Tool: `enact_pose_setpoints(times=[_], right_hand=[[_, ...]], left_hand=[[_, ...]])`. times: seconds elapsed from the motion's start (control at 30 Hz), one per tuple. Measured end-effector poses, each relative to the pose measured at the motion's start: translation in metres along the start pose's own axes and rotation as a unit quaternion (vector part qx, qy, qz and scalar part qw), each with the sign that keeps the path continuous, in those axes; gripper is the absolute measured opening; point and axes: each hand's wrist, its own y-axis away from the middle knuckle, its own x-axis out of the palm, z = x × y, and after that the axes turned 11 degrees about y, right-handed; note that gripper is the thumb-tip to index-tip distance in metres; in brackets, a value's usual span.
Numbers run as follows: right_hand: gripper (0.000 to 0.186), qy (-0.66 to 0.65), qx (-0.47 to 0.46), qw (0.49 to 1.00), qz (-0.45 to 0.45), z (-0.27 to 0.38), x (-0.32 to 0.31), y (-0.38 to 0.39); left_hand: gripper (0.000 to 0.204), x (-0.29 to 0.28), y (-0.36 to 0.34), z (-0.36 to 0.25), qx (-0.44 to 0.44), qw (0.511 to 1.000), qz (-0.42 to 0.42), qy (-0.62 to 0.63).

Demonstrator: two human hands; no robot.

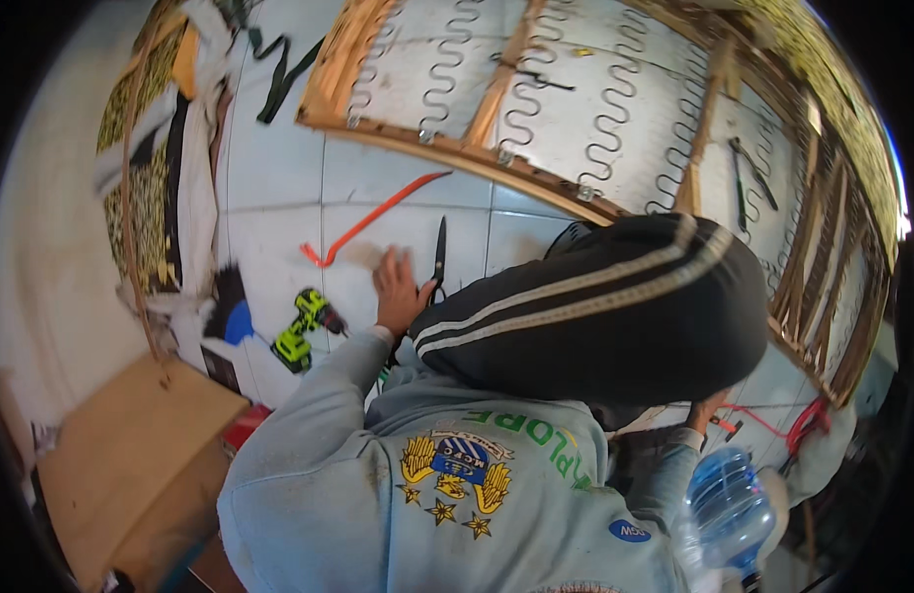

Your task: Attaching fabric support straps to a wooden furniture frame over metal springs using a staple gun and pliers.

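Steel scissors (438, 259) lie just beyond the left hand (399, 290), fingers spread, on glossy white tiles (279, 168); right hand's (707, 410) fingers hidden, grip unclear.

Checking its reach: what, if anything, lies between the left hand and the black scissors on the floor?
Nothing visible. The left hand, fingers spread, lies right beside the black scissors on bare tiled floor.

The left hand (398, 287) reaches out over the white tiled floor (269, 168), fingers spread, touching black scissors (438, 259). Just beyond lies an orange pry bar (373, 217); a green drill (304, 328) sits near the wrist. The right hand (707, 410) shows partly beside a blue water bottle (729, 506). Behind stands a wooden sofa frame (497, 163) with zigzag springs
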Motion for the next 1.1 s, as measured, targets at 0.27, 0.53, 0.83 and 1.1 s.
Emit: enact_pose_setpoints(times=[0.27, 0.53, 0.83, 1.1], right_hand=[[0.027, 0.030, 0.091, 0.973, 0.211, -0.023, 0.028, 0.032], [0.020, 0.021, 0.203, 0.978, 0.040, 0.054, 0.012, -0.010], [0.012, -0.317, 0.102, 0.940, -0.074, 0.206, -0.049, -0.109], [0.040, -0.723, 0.018, 0.612, 0.319, 0.284, -0.034, -0.232]], left_hand=[[0.017, -0.008, -0.018, -0.041, 0.031, 0.995, -0.022, 0.096], [0.041, 0.003, -0.051, -0.028, 0.067, 0.987, 0.069, 0.131], [0.026, -0.155, -0.126, -0.139, 0.073, 0.943, 0.054, 0.322], [0.039, -0.143, -0.260, -0.385, 0.265, 0.617, 0.202, 0.713]])
